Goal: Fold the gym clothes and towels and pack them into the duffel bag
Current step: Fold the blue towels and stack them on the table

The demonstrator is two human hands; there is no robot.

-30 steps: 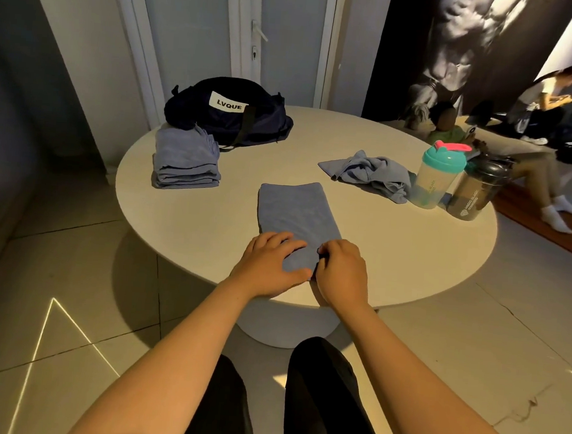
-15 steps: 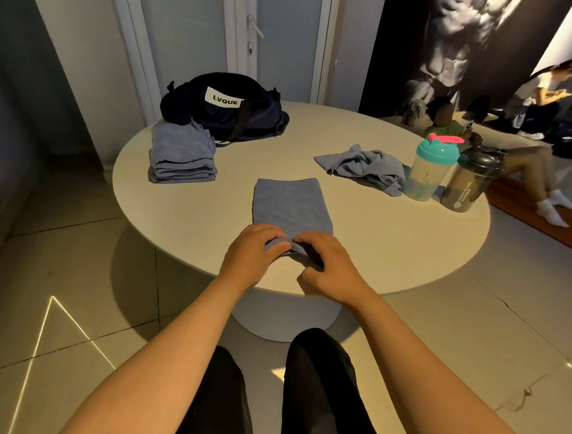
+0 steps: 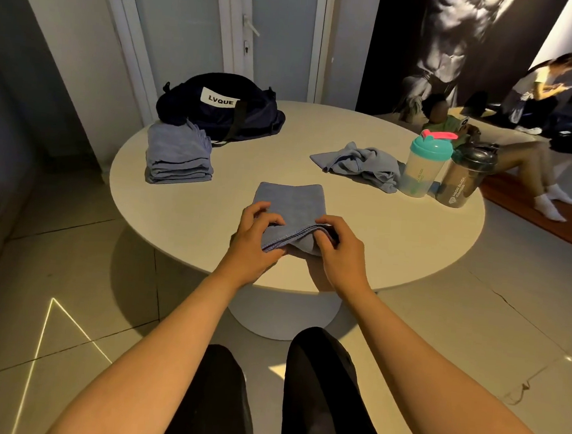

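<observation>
A: What is nearest, at the bottom of the frame?
B: Two bare forearms reaching up to a round pale worktop. At frame centre, the left hand and right hand each pinch the near edge of a folded blue towel, raising that edge.
A: And beyond?
B: At centre left is a folded stack of blue towels. At centre right a crumpled cloth lies beside a teal-lidded bottle and a dark bottle. Farthest, at upper left, a dark duffel bag sits just behind the stack.
</observation>
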